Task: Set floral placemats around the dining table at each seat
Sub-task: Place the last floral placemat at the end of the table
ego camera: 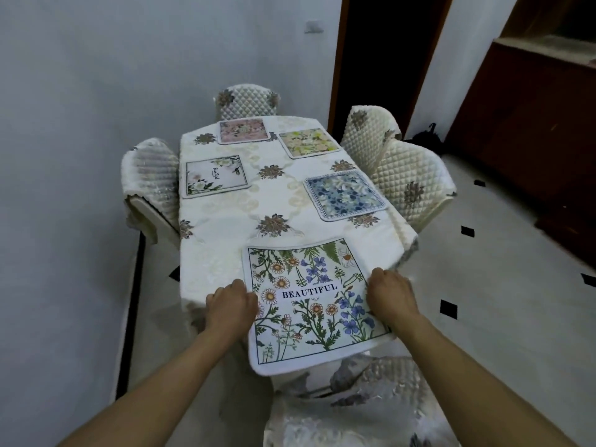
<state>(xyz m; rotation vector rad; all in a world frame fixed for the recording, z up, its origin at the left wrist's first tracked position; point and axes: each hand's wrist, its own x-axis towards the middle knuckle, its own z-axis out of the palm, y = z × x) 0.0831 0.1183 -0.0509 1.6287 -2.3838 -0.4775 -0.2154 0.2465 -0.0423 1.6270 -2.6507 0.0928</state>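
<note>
Reaching forward with both arms, your left hand (230, 303) and right hand (392, 295) pinch opposite side edges of the "BEAUTIFUL" placemat (309, 301) at the table's (225, 221) near end.

1. Wall (80, 108): plain pale surface along the left side and behind the far end.
2. Wall switch (311, 27): mounted high on the wall, left of the doorway.
3. Doorway (387, 53): dark opening with a brown wooden frame.
4. Wooden cabinet (529, 124): dark reddish-brown unit along the right side, with a shelf recess above.
5. Floor (503, 279): pale tiles with small black diamond insets.
6. Dark object (425, 137): on the floor between doorway and cabinet; type cannot be determined.
</note>
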